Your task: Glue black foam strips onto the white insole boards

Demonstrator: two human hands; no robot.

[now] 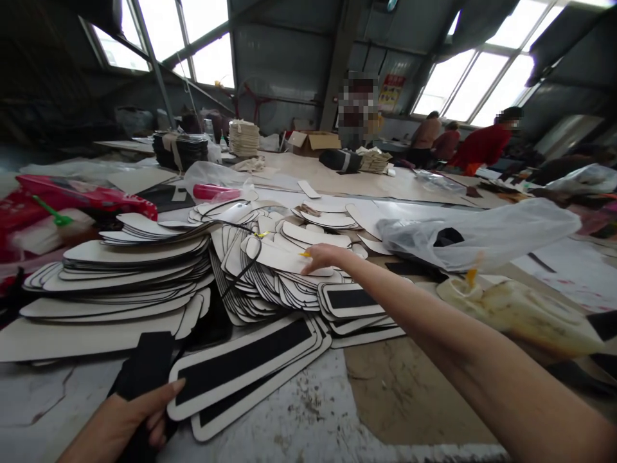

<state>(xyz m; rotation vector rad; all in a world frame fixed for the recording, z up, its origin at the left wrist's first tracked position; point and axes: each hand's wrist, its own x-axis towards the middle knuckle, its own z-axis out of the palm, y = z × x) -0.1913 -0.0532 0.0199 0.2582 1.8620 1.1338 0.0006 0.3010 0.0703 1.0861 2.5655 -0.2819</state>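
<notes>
On my feed, the left hand (120, 415) curls closed around black strips (148, 363), its thumb touching the near end of a white-edged black panel (245, 360) on the worktable (301, 408); the right hand (322, 258) reaches over heaped white pieces (270, 254), fingertips pinched on a small yellow item (304, 254).

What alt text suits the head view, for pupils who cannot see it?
The person's left hand touches a black-and-white panel; the right hand reaches to a pile of pale panels on a crowded table. Other people are farther back.
</notes>
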